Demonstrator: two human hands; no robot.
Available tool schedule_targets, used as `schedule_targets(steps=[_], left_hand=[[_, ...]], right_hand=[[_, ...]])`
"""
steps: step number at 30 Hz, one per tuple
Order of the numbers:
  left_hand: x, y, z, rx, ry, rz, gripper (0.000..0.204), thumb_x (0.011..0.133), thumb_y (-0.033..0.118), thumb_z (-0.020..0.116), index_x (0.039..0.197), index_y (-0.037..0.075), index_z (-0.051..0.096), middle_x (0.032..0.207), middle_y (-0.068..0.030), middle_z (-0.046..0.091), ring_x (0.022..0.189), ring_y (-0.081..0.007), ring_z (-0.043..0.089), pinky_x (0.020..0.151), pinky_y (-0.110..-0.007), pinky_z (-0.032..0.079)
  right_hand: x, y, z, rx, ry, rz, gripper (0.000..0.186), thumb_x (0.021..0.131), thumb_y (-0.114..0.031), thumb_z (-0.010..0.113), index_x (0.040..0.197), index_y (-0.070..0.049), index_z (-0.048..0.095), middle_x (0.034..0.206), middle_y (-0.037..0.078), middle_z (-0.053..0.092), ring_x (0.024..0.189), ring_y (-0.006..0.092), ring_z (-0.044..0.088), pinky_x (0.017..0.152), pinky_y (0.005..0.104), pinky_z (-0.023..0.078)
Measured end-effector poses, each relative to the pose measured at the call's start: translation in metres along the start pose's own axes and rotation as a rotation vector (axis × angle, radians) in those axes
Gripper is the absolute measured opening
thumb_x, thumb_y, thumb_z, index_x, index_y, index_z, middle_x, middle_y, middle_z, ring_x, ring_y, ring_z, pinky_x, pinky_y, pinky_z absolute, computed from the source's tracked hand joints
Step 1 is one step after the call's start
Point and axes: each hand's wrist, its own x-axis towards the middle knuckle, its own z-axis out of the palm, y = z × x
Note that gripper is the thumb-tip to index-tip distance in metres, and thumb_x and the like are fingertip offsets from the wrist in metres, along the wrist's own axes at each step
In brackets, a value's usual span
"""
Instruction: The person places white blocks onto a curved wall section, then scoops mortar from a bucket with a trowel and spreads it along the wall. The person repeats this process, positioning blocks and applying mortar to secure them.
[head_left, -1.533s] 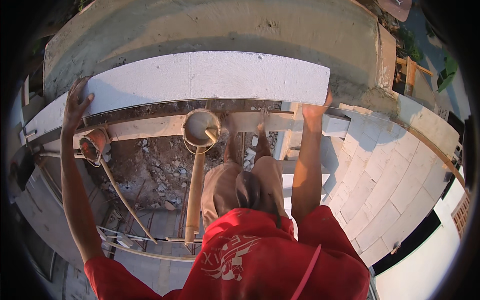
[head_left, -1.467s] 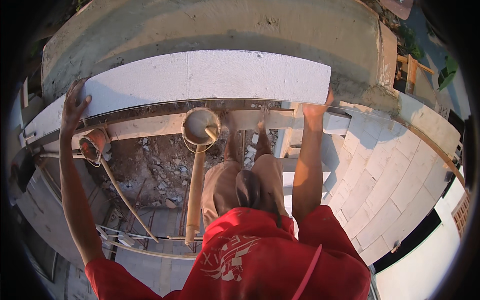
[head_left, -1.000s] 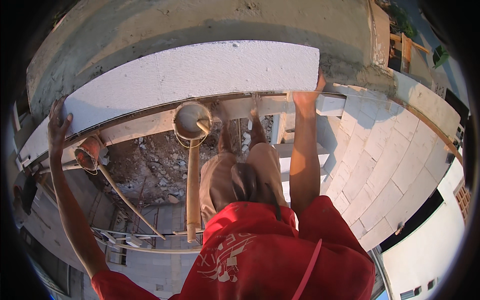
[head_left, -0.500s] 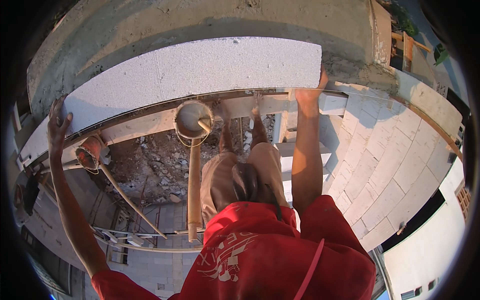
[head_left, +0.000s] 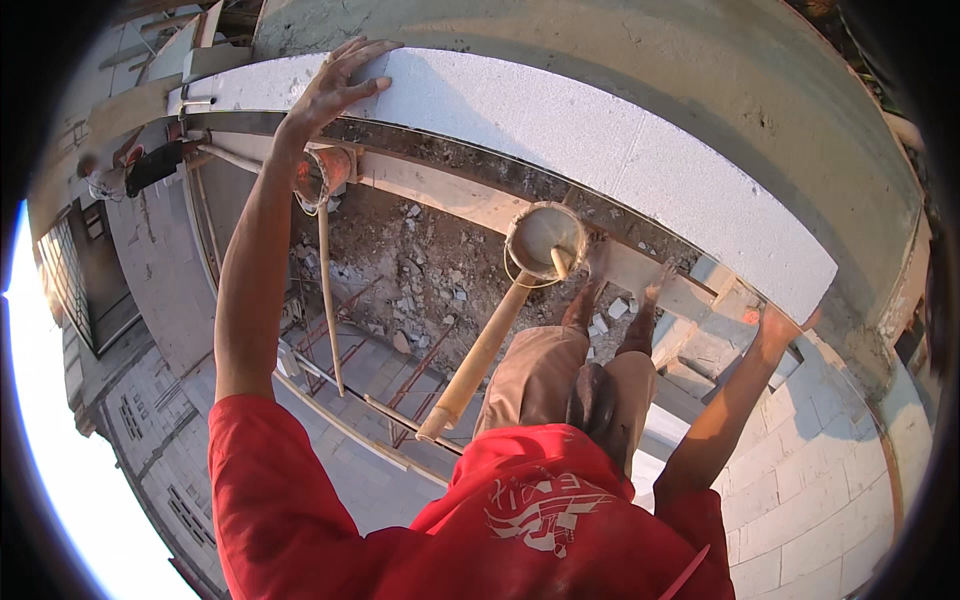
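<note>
A row of long white aerated concrete blocks curves across the view on a ledge, with a thin joint line toward its right part. On the row's upper face, toward its left part, my left hand rests with its fingers spread. My right hand holds the right end of the row from the near side; its fingers are partly hidden behind the block's corner. Between my arms, close to my feet, stands a round bucket of grey mortar with a wooden tool handle sticking out.
An orange bucket sits beyond my left forearm. A bamboo pole runs up below the mortar bucket. Rubble lies far below the planks. A co-worker is at the far left. At right rises a block wall.
My view has swung left, so the co-worker now shows. My left hand has gone from the blocks' near edge onto their upper face. My right hand stays at the right end.
</note>
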Motion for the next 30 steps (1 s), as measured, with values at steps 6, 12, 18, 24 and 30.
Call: schedule_targets(steps=[6, 12, 18, 24, 30], left_hand=[[-0.004, -0.019, 0.010, 0.102, 0.005, 0.028, 0.063, 0.092, 0.059, 0.067, 0.145, 0.025, 0.059, 0.151, -0.0080, 0.051, 0.146, -0.0307, 0.038, 0.124, -0.049, 0.029], [-0.005, -0.039, 0.022, 0.260, 0.022, 0.026, 0.067, 0.093, 0.066, 0.060, 0.150, 0.032, 0.051, 0.156, -0.0051, 0.046, 0.150, -0.0293, 0.032, 0.126, -0.053, 0.022], [-0.006, -0.027, 0.014, 0.288, 0.019, 0.141, 0.064, 0.098, 0.056, 0.056, 0.150, 0.018, 0.051, 0.160, -0.0093, 0.039, 0.150, -0.0341, 0.030, 0.125, -0.054, 0.023], [-0.004, -0.024, 0.017, 0.494, 0.027, 0.072, 0.061, 0.101, 0.060, 0.050, 0.152, 0.027, 0.048, 0.168, -0.0011, 0.027, 0.155, -0.0345, 0.017, 0.124, -0.063, 0.015], [-0.008, -0.036, 0.016, 0.215, -0.009, 0.203, 0.056, 0.101, 0.038, 0.057, 0.153, 0.021, 0.047, 0.166, -0.0069, 0.032, 0.155, -0.0283, 0.024, 0.128, -0.051, 0.009]], right_hand=[[0.011, 0.011, -0.026, -0.490, -0.168, -0.346, 0.042, 0.099, -0.019, 0.056, 0.134, 0.004, 0.057, 0.136, 0.018, 0.061, 0.120, 0.0325, 0.062, 0.106, 0.0501, 0.050], [0.014, 0.001, -0.017, 0.198, -0.146, -0.035, 0.043, 0.098, -0.018, 0.056, 0.134, 0.006, 0.056, 0.136, 0.020, 0.060, 0.120, 0.0344, 0.062, 0.104, 0.0508, 0.051], [0.014, 0.005, -0.017, 0.020, -0.117, -0.155, 0.045, 0.097, -0.017, 0.058, 0.134, 0.009, 0.055, 0.136, 0.023, 0.060, 0.120, 0.0361, 0.062, 0.104, 0.0532, 0.052], [0.004, 0.010, -0.006, -0.309, -0.191, -0.357, 0.043, 0.094, -0.011, 0.063, 0.133, 0.007, 0.057, 0.131, 0.019, 0.065, 0.110, 0.0330, 0.068, 0.095, 0.0485, 0.058], [0.004, 0.013, 0.005, 0.234, -0.064, 0.002, 0.042, 0.104, -0.034, 0.045, 0.128, -0.005, 0.061, 0.121, 0.006, 0.067, 0.117, 0.0224, 0.062, 0.100, 0.0407, 0.050]])
